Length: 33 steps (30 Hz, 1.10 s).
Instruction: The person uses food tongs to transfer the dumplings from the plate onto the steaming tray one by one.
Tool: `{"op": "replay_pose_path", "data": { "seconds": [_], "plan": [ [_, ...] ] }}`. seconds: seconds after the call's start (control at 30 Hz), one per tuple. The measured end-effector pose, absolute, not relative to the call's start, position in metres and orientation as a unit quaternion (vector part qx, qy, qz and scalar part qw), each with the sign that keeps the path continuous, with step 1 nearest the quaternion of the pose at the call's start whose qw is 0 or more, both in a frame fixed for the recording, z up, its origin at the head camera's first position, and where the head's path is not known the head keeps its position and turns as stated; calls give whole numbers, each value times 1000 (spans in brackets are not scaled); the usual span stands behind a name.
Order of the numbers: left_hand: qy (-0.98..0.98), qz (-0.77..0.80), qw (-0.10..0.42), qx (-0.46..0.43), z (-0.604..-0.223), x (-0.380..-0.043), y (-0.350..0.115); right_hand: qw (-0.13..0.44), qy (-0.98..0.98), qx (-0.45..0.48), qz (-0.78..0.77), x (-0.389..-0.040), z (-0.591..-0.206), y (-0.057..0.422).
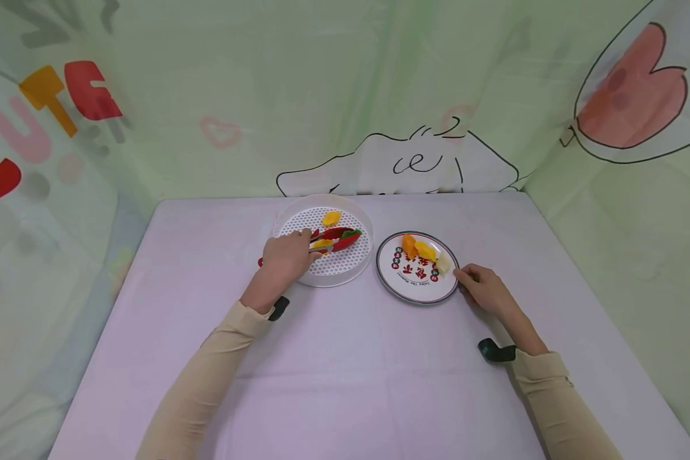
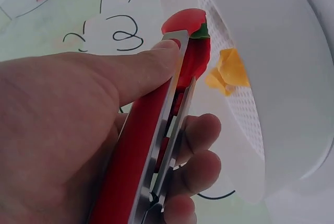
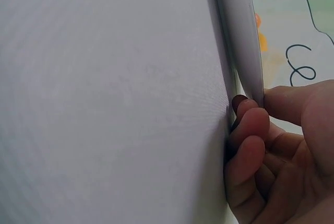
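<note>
My left hand [image 1: 287, 259] grips red-handled metal tongs [image 2: 141, 151], thumb along one arm and fingers round the other. The red tips [image 1: 346, 241] of the tongs reach over a round white perforated tray [image 1: 324, 281]. A small green piece [image 2: 201, 32] shows between those tips. In the tray lies a yellow piece [image 1: 331, 218], with another yellow piece [image 1: 321, 245] beside the tongs. To the right, my right hand [image 1: 485, 291] pinches the rim of a white plate [image 1: 416, 295] between thumb and fingers. An orange piece [image 1: 409, 245], a yellow piece [image 1: 426, 250] and a pale piece [image 1: 443, 263] sit on the plate.
A pale cloth covers the table [image 1: 345, 383]. Printed curtains [image 1: 253, 96] hang behind the table and along both sides. The tray's raised wall [image 2: 297, 78] stands close beside the tongs. Dark wrist cameras [image 1: 496, 351] are strapped to both wrists.
</note>
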<state>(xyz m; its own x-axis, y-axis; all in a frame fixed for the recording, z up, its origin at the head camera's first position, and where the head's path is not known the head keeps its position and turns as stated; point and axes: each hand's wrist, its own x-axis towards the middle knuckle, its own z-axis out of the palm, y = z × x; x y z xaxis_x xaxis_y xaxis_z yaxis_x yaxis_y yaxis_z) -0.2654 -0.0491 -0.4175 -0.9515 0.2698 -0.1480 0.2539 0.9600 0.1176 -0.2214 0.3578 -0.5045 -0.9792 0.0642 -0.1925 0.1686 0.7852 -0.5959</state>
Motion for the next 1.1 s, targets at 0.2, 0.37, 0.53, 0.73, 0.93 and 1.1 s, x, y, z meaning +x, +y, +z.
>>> {"op": "replay_pose_path", "data": {
  "seconds": [0.2,0.37,0.53,0.73,0.93,1.1],
  "plan": [
    [986,30,92,134,-419,-267,-45,81,940,65,-324,-221,-505,357],
    [987,31,87,132,-423,-268,-46,83,941,67,-320,-221,-504,357],
    [987,39,93,128,-422,-268,-47,84,941,70,-319,-221,-504,356],
    [985,46,94,139,-419,-267,-50,85,941,74,-320,-221,-504,356],
    [988,63,56,129,-420,-266,-51,85,941,74,-320,-221,-504,356],
    [988,102,-9,117,-410,-261,-47,86,940,77,-320,-221,-504,356]
  ]
}}
